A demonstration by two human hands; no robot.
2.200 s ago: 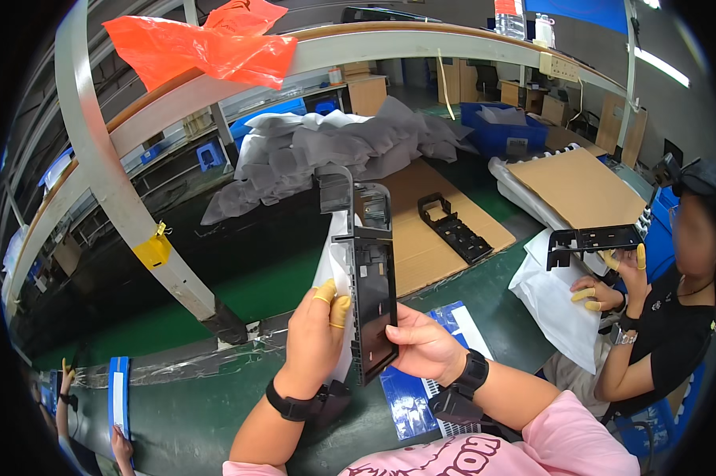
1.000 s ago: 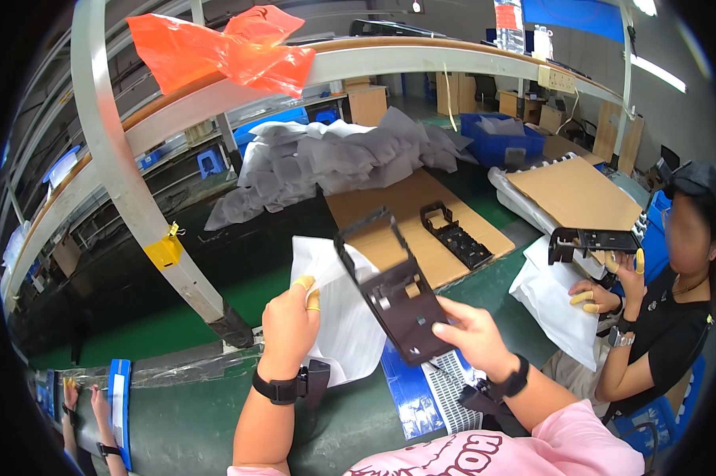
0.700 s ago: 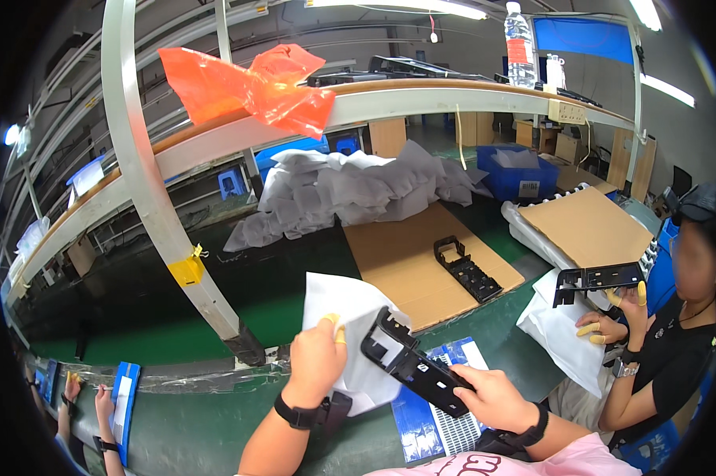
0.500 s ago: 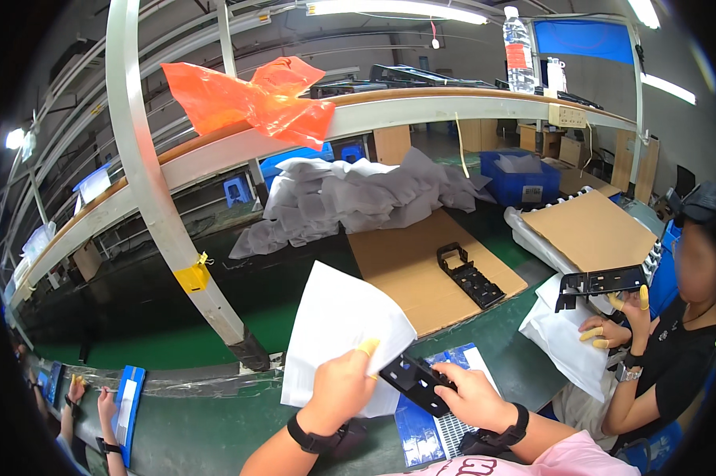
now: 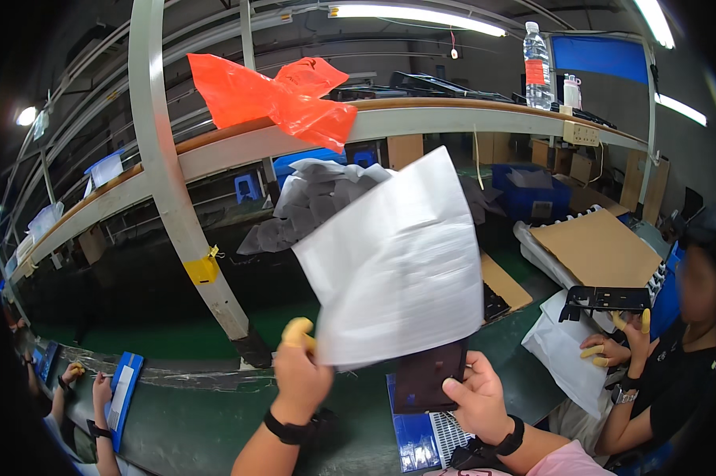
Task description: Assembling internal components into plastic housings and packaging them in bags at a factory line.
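Observation:
A white foam pouch (image 5: 405, 262) is raised in front of me, tilted and blurred along its left edge. My left hand (image 5: 301, 385) is closed at the pouch's lower left corner, yellow covers on its fingertips; some fingers are hidden. My right hand (image 5: 481, 397) grips a flat black plastic part (image 5: 428, 381) between thumb and fingers. The part's upper end disappears at the pouch's lower edge; whether it is inside or behind cannot be made out. Below it on the green bench (image 5: 326, 432) lies a blue and white printed sheet (image 5: 413, 440).
At right, a co-worker holds another black part (image 5: 609, 298) above a white pouch (image 5: 560, 349). Cardboard (image 5: 596, 246) lies beyond, near a blue bin (image 5: 532, 202). Grey-white pouches (image 5: 294, 210) are piled behind mine. A metal post (image 5: 183, 214) stands left; another worker's hands (image 5: 100, 389) are far left.
The pouch has swung up and right, now covering much of the cardboard and the part lying there. The black part in my right hand has turned more upright, its top now hidden.

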